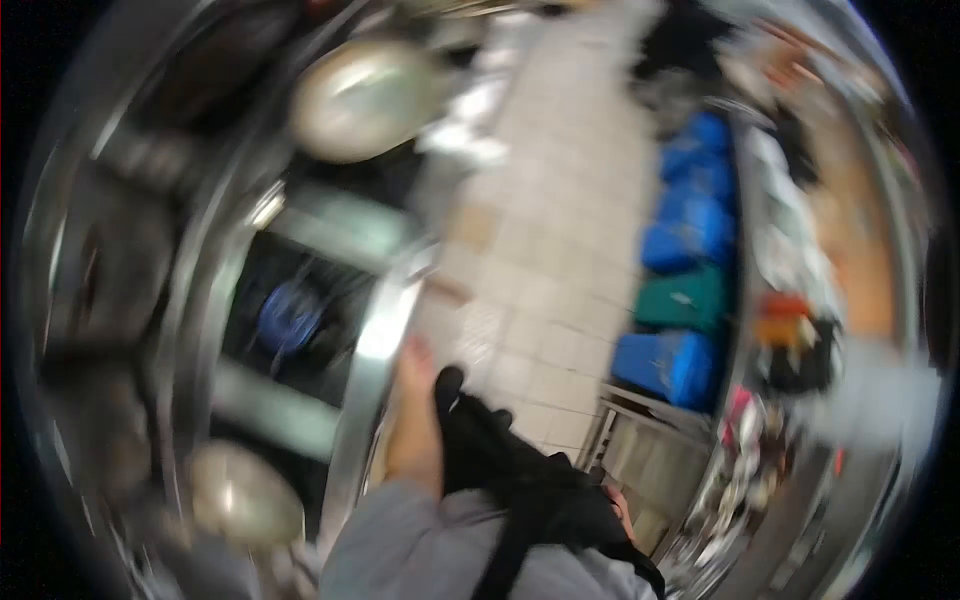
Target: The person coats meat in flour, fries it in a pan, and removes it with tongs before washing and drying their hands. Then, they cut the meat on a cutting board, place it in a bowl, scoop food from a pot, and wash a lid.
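Observation:
My left hand (pixel 418 352) hangs beside the steel front edge (pixel 385 325) of the stove, its fingers smeared by motion. Just beyond it, a brown handle-like piece (pixel 447 289) juts out over the floor. On the stove, a burner (pixel 290 315) shows a blue glow within its dark grate. Low at my right side, partly covered by my black apron (pixel 530 480), my right hand (pixel 622 512) shows only as a small strip near a metal cabinet (pixel 650 450).
A large round pan (pixel 365 100) sits farther along the stove, and another rounded pan (pixel 245 495) is nearer me. Blue bins (pixel 665 365) and a green bin (pixel 682 298) line the right side under a cluttered counter. A tiled aisle (pixel 560 230) runs between.

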Demonstrator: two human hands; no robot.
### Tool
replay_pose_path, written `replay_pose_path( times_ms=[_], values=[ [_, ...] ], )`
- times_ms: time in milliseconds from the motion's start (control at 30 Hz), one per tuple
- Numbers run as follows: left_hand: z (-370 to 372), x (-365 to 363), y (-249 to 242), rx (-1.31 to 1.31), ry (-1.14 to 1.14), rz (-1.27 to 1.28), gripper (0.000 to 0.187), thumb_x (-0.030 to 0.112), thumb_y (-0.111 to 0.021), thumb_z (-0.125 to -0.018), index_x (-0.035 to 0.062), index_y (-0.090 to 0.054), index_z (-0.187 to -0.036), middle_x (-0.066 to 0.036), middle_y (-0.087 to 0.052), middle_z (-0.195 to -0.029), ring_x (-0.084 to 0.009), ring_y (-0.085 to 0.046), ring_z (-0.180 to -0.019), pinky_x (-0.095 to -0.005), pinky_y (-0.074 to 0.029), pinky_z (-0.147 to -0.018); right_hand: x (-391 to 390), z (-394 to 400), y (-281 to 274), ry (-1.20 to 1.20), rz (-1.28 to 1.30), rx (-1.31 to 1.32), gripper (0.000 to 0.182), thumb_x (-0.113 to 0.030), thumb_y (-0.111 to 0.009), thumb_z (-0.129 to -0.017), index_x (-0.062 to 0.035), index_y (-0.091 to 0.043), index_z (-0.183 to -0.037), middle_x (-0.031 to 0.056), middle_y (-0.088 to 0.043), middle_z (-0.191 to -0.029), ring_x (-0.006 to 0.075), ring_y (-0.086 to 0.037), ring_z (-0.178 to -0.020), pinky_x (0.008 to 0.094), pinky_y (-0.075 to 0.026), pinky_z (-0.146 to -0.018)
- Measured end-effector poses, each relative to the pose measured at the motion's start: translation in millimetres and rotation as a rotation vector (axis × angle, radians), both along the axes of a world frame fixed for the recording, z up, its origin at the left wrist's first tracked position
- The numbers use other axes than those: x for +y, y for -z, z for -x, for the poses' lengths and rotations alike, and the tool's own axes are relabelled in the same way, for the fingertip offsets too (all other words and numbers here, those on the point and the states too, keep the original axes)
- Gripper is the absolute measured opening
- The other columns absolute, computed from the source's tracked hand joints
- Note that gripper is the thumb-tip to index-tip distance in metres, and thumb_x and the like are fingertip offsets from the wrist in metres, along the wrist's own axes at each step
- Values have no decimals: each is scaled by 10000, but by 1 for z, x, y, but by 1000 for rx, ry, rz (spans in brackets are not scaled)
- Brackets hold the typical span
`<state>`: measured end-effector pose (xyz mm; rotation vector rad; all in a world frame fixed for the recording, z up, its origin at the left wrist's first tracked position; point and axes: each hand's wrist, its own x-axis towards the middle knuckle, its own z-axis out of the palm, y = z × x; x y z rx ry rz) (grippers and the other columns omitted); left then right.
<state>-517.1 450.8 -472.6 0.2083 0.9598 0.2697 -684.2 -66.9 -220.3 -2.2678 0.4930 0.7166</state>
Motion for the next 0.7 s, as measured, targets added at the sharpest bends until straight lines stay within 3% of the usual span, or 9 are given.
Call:
replay_pose_path(
  times_ms=[33,67,100,133,200,300,433,567,700],
  values=[
    [10,0,-3,-181,62,-21,172,298,-612,-985,125,-607,-985,-30,-632,-936,-157,-617,-851,-301,-524,-781,2,0,0,-23,11,-46,336,-295,-605,-935,-20,-624,-1127,155,-701,-903,295,-688,-865,405,-540,-773],
    [5,2,-55,-27,205,-32,226,354,-624,-979,133,-582,-962,-28,-622,-906,-146,-608,-861,-331,-520,-793,6,5,0,-9,16,-113,343,-299,-606,-933,-19,-625,-1130,157,-703,-907,299,-690,-870,407,-541,-778],
    [5,-9,-90,-34,282,-8,278,369,-628,-979,100,-599,-1041,-21,-644,-925,-147,-610,-833,-313,-524,-793,18,-4,-13,30,194,119,401,-333,-603,-914,-20,-631,-1163,179,-714,-963,333,-692,-932,422,-536,-830],
    [22,-15,-42,141,254,-61,466,412,-637,-970,37,-564,-1237,-73,-650,-1125,-175,-609,-955,-344,-522,-841,21,-2,-14,20,212,80,373,-340,-606,-926,-45,-640,-1153,177,-711,-996,321,-687,-943,420,-532,-843],
    [43,-7,7,-29,743,-44,741,453,-656,-948,15,-378,-1478,-154,-400,-1511,-266,-433,-1345,-408,-366,-1112,33,-3,-24,77,197,56,329,-317,-590,-937,-74,-646,-1152,194,-700,-1048,363,-671,-993,445,-528,-870],
    [-10,-58,-104,259,968,-168,734,447,-643,-960,5,-374,-1480,-169,-388,-1534,-309,-403,-1391,-453,-307,-1152,40,14,-17,184,173,-42,326,-295,-567,-922,-43,-648,-1112,196,-701,-1023,369,-670,-963,455,-525,-843],
    [-85,-139,-147,-188,1188,-491,767,482,-559,-998,-14,-302,-1524,-217,-304,-1591,-338,-319,-1464,-499,-258,-1172,20,51,22,277,138,-21,334,-325,-566,-941,-79,-642,-1153,184,-702,-1052,367,-670,-989,446,-528,-871],
    [-179,-278,-289,-564,1266,-596,727,464,-515,-1027,-27,-310,-1522,-219,-338,-1571,-336,-340,-1454,-481,-266,-1176,-11,102,66,441,125,12,311,-316,-576,-917,-79,-675,-1092,167,-712,-1029,349,-675,-968,434,-530,-852],
    [-227,-421,-400,-1000,1208,-491,553,437,-459,-1057,-32,-520,-1344,-185,-509,-1450,-307,-450,-1374,-482,-315,-1135,-38,149,105,601,94,-4,282,-257,-592,-845,-44,-720,-977,210,-714,-962,383,-680,-922,458,-535,-803]
  ],
)
